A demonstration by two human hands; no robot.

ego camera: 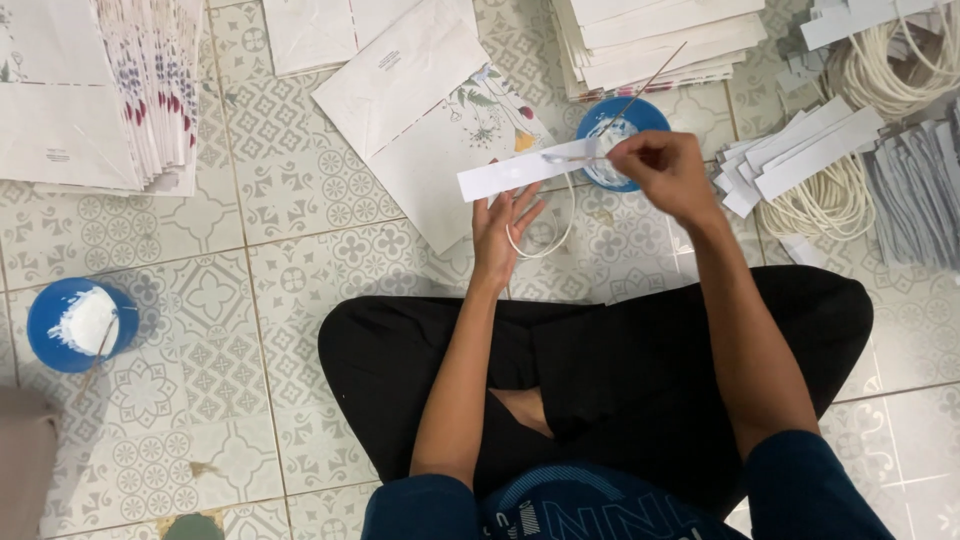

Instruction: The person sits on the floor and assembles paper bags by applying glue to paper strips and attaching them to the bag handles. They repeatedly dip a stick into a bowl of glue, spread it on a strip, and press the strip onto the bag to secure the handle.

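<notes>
I sit cross-legged on a patterned tile floor. My left hand [503, 228] lies palm up with fingers apart, carrying a long white paper strip [510, 174] and a loop of white cord [545, 236] that hangs over it. My right hand [668, 173] pinches a thin stick [640, 88] whose lower end rests on the right end of the strip, where a wet patch of glue shows. Just behind the hands stands a blue dish of white glue [621, 140].
A flat white paper bag with a flower print [430, 110] lies ahead. Stacks of such sheets sit at far left [100, 90] and top right [660, 40]. Cut white strips [800, 150], cord coils [830, 200] and grey pieces [915, 190] lie right. A second blue glue dish [80, 323] stands left.
</notes>
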